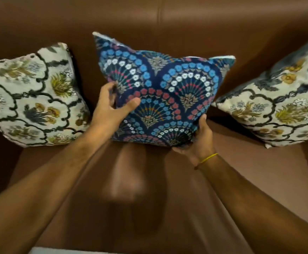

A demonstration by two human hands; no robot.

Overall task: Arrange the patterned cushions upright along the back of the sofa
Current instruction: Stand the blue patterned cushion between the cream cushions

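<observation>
Narrow gaps L & R of blue cushion (165, 92); seat (241, 173) front free

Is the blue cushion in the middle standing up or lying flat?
Upright, slightly skewed: the blue cushion stands on edge before the sofa back, its left top corner higher. The left hand and right hand grip its sides.
</observation>
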